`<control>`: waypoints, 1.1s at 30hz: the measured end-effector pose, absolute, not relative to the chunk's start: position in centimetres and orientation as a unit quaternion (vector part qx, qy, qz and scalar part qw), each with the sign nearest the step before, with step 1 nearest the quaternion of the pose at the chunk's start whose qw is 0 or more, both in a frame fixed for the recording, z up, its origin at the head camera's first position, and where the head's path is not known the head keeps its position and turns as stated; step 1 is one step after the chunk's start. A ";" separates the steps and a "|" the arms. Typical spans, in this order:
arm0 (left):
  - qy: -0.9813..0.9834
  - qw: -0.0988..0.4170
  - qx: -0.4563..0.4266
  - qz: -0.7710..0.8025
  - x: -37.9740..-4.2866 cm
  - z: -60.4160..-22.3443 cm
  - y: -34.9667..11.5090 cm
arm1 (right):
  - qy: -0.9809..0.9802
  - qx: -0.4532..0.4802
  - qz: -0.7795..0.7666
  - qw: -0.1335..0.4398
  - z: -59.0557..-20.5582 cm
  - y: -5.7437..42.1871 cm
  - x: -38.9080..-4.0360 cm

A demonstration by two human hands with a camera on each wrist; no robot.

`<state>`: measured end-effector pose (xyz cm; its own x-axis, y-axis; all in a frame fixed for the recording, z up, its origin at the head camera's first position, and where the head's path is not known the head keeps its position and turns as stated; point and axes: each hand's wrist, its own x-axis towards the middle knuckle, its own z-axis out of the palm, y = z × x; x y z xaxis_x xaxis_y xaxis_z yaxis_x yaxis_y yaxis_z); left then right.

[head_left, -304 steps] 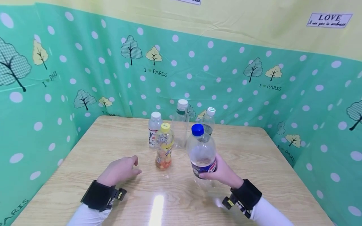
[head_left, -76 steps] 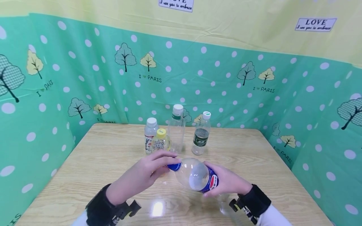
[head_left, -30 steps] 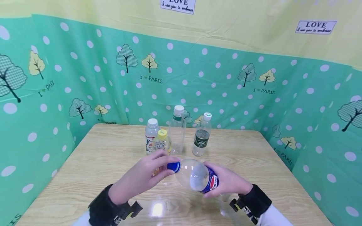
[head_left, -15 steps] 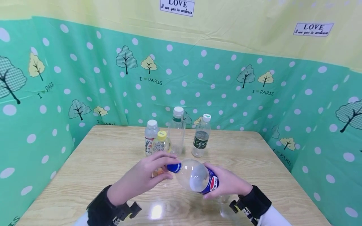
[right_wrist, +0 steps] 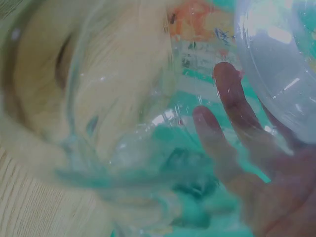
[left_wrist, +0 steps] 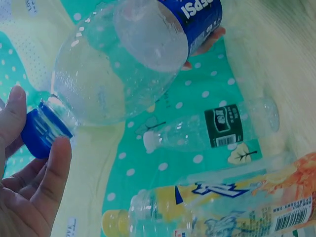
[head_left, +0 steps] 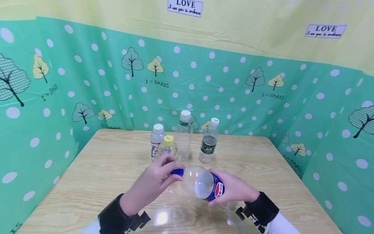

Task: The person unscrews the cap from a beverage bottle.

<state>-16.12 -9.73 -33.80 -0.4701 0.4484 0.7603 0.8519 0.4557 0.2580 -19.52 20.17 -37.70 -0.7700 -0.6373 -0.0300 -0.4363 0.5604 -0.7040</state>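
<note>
A large clear Pepsi bottle [head_left: 191,180] with a blue label is held tilted above the table, its neck pointing left. My right hand [head_left: 235,188] grips it around the label near the lower half. At the neck, my left hand [head_left: 150,182] pinches the blue cap [head_left: 177,172] between thumb and fingers. The left wrist view shows the cap [left_wrist: 44,131] still on the neck. Seen through clear plastic in the right wrist view, the right fingers [right_wrist: 229,94] lie against the bottle. Its base is hard to make out in the head view.
Behind the hands stand a yellow-capped juice bottle [head_left: 168,149], partly hidden by my left hand, a white-capped bottle [head_left: 157,138], a tall clear bottle [head_left: 184,139] and a green-labelled water bottle [head_left: 208,144]. A polka-dot curtain [head_left: 181,87] encloses the wooden table [head_left: 117,152].
Earlier the Pepsi bottle was upright in the right hand, the left hand apart; then it was tilted to the left hand. Since half a second ago, left fingers and thumb have closed on the cap.
</note>
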 end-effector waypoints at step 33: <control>-0.784 0.222 -0.418 -0.402 -15.8 -32.8 -10.1 | 0.874 -0.315 -0.350 0.121 -37.6 20.7 -19.4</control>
